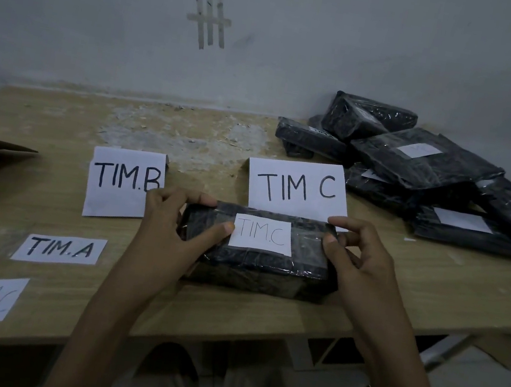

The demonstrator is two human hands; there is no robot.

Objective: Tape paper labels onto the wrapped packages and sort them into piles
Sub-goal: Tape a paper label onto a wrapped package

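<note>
Centrally, a black plastic-wrapped package (258, 254) lies on the worktop (417, 285), a white paper label (262, 234) reading "TIM.C" on its top face. The left hand (172, 227) closes on the package's left end, thumb at the label's edge; the right hand (358, 253) clasps its right end. Behind the package stands the "TIM C" sign (297, 186) (its lower edge hidden). Right of the package, a heap of wrapped packages (419, 165) has labels too faint to read. The worktop's near edge runs just below the package.
</note>
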